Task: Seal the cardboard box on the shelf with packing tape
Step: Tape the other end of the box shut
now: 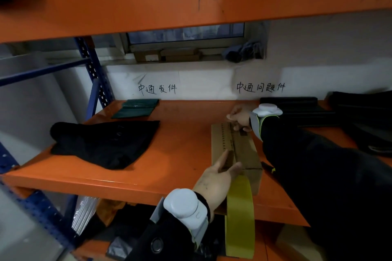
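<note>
- The cardboard box point(244, 146) lies flat on the orange shelf point(169, 154), right of centre, with its long side pointing away from the person.
- Left hand point(216, 178): fingers straight, resting on the near end of the box. The yellow tape roll point(239, 214) hangs just beside the palm; cannot tell whether it is gripped.
- Right hand point(238, 117): fingers curled at the far end of the box; cannot tell what they hold.
- A black cloth point(101, 142) lies well to the left.

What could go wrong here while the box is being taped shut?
The yellow tape roll hangs past the front of the shelf by the left hand; it could slip and fall. The box is steadied only at its ends, the right hand at the far one, so the tape might drift off the middle seam or wrinkle.
</note>
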`<state>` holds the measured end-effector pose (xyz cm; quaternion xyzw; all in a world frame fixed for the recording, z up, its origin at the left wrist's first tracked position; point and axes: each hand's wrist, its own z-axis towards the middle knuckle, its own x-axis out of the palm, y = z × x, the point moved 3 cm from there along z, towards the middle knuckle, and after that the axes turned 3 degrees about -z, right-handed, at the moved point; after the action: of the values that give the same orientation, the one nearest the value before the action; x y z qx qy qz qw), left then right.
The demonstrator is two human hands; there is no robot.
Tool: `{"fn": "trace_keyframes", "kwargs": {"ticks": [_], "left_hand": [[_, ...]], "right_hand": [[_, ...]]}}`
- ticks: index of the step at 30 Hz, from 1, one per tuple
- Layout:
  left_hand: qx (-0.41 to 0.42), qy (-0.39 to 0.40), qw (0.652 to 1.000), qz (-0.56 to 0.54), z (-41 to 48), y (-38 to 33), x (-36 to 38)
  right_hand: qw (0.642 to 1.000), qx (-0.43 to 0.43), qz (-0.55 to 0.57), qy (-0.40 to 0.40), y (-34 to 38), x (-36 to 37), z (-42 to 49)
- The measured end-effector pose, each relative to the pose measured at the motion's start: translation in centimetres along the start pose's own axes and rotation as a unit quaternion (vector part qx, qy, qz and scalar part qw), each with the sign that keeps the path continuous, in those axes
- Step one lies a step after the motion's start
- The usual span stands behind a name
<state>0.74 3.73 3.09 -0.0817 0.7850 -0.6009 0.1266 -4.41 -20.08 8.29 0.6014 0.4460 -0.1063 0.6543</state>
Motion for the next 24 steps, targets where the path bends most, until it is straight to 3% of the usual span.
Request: {"fn": "trace_keyframes", "kwargs": {"ticks": [8, 19, 24], "left_hand": [[0.006, -0.002, 1.0, 0.012, 0.2, 0.1, 0.0], [-0.008, -0.013, 1.0, 0.011, 0.2, 0.1, 0.3], [-0.002, -0.003, 1.0, 0.01, 0.2, -0.1, 0.3]], "right_hand": [[0.996, -0.056, -0.07, -0.001, 0.6, 1.0, 1.1], [0.986, -0.051, -0.156, 0.038, 0.8, 0.7, 1.8], [0.987, -0.045, -0.146, 0.049, 0.6, 0.6, 2.1]]}}
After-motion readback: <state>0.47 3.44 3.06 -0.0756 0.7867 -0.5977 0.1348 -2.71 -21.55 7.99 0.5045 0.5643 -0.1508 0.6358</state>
